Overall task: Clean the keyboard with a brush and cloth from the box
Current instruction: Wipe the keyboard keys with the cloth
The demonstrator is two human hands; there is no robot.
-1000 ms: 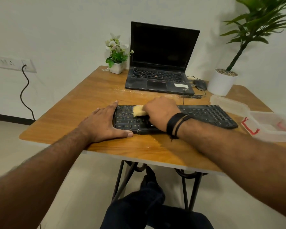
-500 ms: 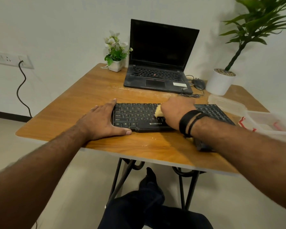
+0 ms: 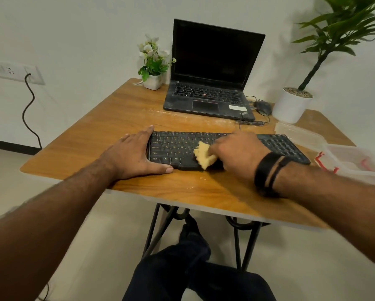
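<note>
Right hand grips yellow cloth, pressed on keyboard front-middle keys. Left hand flat, fingers spread, bracing keyboard's 9 o'clock end on table. Box at 3 o'clock, laptop at 12.

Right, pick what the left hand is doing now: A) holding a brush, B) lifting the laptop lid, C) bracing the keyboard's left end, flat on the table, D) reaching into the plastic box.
C: the left hand lies flat against the left end of the keyboard, while the right hand wipes with the yellow cloth.
</note>
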